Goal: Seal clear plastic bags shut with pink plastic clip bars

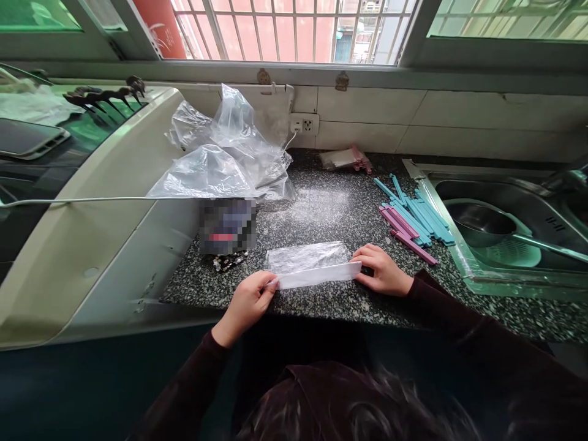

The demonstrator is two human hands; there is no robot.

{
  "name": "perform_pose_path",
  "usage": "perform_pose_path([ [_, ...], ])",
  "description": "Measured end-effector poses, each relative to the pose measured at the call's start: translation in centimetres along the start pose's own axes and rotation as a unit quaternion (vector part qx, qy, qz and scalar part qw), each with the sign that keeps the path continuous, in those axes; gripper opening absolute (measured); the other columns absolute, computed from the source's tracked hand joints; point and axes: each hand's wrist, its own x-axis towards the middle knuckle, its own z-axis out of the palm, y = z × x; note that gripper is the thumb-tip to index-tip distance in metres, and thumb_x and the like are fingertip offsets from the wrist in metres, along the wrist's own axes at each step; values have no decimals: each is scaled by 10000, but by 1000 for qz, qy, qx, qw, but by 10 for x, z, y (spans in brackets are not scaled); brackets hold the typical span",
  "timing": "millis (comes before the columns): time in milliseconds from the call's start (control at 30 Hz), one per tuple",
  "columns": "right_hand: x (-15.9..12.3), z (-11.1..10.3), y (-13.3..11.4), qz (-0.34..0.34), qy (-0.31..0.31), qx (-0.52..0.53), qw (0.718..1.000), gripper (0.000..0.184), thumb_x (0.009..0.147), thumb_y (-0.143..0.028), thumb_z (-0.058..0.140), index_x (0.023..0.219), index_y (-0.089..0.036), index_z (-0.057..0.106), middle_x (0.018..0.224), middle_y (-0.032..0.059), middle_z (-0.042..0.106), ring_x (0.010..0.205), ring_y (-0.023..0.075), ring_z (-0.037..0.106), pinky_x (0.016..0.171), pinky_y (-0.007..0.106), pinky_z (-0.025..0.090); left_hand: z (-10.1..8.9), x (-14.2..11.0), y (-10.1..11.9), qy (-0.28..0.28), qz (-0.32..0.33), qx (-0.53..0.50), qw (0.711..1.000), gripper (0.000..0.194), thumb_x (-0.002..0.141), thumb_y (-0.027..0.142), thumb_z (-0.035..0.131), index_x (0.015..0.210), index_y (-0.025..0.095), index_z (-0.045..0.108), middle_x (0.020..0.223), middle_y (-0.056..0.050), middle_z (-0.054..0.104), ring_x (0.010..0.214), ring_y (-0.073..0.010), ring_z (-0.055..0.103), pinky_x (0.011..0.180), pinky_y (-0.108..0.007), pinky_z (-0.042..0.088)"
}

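Observation:
A clear plastic bag lies on the speckled counter in front of me, with a flat white strip along its near edge. My left hand pinches the strip's left end between thumb and fingers. At the other end, my right hand is closed on the strip's right corner. Between them the strip is stretched nearly straight, a little tilted up to the right. To the right of my right hand lie a pile of light blue plastic sticks and several pink ones, long and thin like bag clips.
Crumpled clear plastic bags heap at the back left, beside a large cream-coloured appliance. A blurred-out item sits left of the hands. A small packet lies near the wall socket. At right, a sink holds a pan.

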Motion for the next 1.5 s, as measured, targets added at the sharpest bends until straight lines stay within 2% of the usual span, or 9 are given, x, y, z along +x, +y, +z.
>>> perform_pose_path([
  [300,3,2,1,58,-4,33,998,254,860,-273,500,632,-182,569,686,36,593,702,153,479,666,303,376,-3,11,8,-31,-105,-26,994,327,873,350,377,664,167,549,583,8,539,529,-107,475,556,-212,354],
  [500,4,-4,-1,92,-28,77,992,372,934,-332,310,756,-186,602,792,56,632,749,161,503,708,324,390,-3,22,10,-36,-147,-6,988,336,849,359,378,613,173,527,540,7,527,506,-115,467,557,-223,345],
  [600,5,-4,-3,95,-24,87,991,289,884,-400,443,797,-190,620,816,51,646,787,171,520,748,334,390,-3,25,11,-41,-165,-5,986,337,846,360,371,609,177,526,540,2,538,517,-121,488,575,-226,358],
  [733,10,4,-5,112,-7,41,993,171,802,-326,587,706,-191,628,749,31,642,753,162,515,738,317,368,-3,26,9,-40,-167,-11,985,340,845,358,366,604,179,524,566,-10,569,560,-133,528,611,-232,378],
  [1033,32,11,-16,218,-52,-92,970,281,797,-290,554,537,-180,558,614,19,612,647,143,503,628,280,304,-5,35,9,-15,-183,-11,983,273,799,341,407,591,181,481,510,13,515,491,-125,467,517,-229,335],
  [1200,38,8,-23,253,-83,-124,956,247,772,-315,579,562,-185,570,669,25,638,669,152,542,612,276,306,-6,38,3,2,-197,3,980,215,788,324,471,854,145,571,615,-6,584,552,-147,545,557,-247,407],
  [1300,39,8,-24,269,-89,-128,951,248,769,-331,580,565,-189,571,680,25,641,665,150,551,595,268,310,-4,35,0,98,-147,72,982,392,793,320,512,1122,108,515,784,-68,625,687,-188,602,650,-301,465],
  [1400,40,7,-23,278,-97,-122,948,247,759,-340,588,564,-192,568,679,21,639,664,151,554,583,263,312,3,30,7,206,-8,185,961,427,802,303,538,1187,121,505,1069,-162,599,992,-262,576,853,-393,445],
  [1500,39,6,-23,276,-99,-113,949,245,752,-329,598,554,-192,551,656,16,624,645,145,544,569,260,310,19,26,19,101,161,205,960,397,852,283,485,1233,173,498,1255,-136,551,1147,-246,509,966,-390,395],
])
